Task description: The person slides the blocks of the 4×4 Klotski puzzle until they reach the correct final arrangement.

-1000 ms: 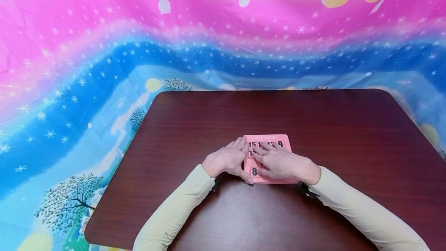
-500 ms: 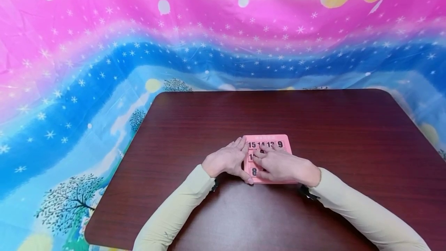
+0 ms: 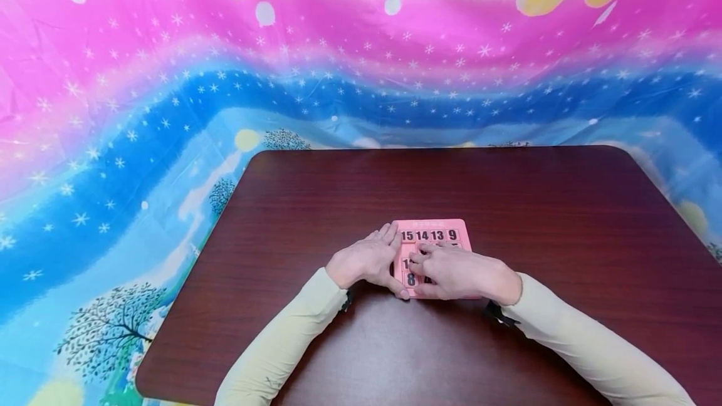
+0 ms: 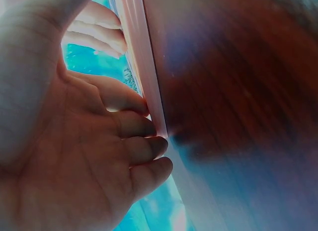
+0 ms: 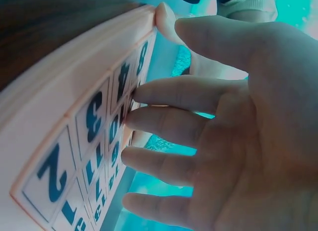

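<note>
A pink number slide puzzle [image 3: 461,225] lies flat on the table in the head view. Its top row reads 15, 14, 13, 9. Below the 15 is a vacant slot, and under that a tile starting with 1 [image 3: 406,264], partly covered, sits above the 8 tile [image 3: 411,279]. Along the left side rests my left hand [image 3: 366,259], thumb at the near corner; the left wrist view has its fingertips against the puzzle's edge [image 4: 149,72]. My right hand [image 3: 459,273] spreads over the tiles, fingers fairly straight, fingertips touching the puzzle's face [image 5: 94,114]. It hides most of the lower rows.
The dark red-brown wooden table [image 3: 316,193] extends around the puzzle on all sides. Behind and to the left hangs a colourful printed cloth [image 3: 338,49] with snowflakes and trees. Pale sleeves [image 3: 287,334] cover both forearms.
My right fingers have drawn slightly toward me, uncovering the 14 and 13. The left-column tile starting with 1 has slid down from the second row to the third. My left hand stays in place.
</note>
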Demonstrator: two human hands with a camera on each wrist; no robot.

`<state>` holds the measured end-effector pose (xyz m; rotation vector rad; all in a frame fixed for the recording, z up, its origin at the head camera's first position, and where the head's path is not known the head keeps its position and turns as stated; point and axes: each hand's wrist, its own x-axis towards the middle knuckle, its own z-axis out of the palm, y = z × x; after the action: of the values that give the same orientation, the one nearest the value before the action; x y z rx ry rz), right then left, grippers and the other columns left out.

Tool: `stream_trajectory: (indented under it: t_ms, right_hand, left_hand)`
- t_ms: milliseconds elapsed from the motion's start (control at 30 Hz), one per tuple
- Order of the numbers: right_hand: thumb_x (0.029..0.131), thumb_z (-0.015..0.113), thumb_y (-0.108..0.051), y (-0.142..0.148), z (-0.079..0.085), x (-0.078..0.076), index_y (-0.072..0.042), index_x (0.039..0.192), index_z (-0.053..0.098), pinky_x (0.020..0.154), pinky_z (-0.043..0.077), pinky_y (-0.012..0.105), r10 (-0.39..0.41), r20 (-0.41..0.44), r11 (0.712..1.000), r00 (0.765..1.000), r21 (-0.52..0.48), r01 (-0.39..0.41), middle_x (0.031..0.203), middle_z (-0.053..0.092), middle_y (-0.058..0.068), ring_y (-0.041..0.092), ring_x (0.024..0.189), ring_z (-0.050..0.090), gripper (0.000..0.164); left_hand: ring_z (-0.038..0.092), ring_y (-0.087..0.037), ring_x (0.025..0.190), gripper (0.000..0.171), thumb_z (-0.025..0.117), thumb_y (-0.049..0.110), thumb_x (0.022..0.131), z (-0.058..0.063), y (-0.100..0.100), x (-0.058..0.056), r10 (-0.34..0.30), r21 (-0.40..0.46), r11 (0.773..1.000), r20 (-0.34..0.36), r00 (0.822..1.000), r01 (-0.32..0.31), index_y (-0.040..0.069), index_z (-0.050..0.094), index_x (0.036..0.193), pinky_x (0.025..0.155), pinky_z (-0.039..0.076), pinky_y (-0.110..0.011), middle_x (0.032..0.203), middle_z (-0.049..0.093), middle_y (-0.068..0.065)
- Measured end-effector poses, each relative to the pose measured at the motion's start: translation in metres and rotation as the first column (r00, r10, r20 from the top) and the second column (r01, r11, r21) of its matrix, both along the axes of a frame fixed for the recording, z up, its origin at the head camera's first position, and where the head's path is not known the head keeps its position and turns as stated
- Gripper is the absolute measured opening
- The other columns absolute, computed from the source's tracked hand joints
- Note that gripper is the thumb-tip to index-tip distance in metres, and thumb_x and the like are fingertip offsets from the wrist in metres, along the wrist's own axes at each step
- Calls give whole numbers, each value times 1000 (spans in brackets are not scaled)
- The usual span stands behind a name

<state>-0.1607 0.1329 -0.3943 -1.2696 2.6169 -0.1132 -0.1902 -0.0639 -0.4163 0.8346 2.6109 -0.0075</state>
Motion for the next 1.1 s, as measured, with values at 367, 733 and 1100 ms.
stream_trajectory:
  t_ms: [367,733,1100]
  right_hand:
    - [97,58,-38,7,-6,-37,-8,144,50,115,31,63,-161,84,986,983,52,157,152,44,16,44,143,35,56]
    - [99,53,-39,4,-11,-47,-7,146,47,116,27,65,-175,90,984,980,59,171,155,39,16,44,145,31,57]
    - [98,56,-39,4,-13,-44,-9,147,45,115,25,68,-188,92,981,978,68,182,158,35,13,43,147,26,59]
  left_hand:
    - [6,-26,154,130,70,76,68,1,2,0,9,-6,1000,30,999,-9,3,10,157,127,14,-35,166,0,-17]
    - [6,-26,154,130,70,77,67,1,2,0,13,-12,1000,17,1000,-13,3,12,157,127,15,-35,166,2,-17]
    - [9,-28,154,131,71,76,67,-1,-1,0,8,5,1000,1,1000,-8,1,12,157,127,16,-36,165,4,-19]
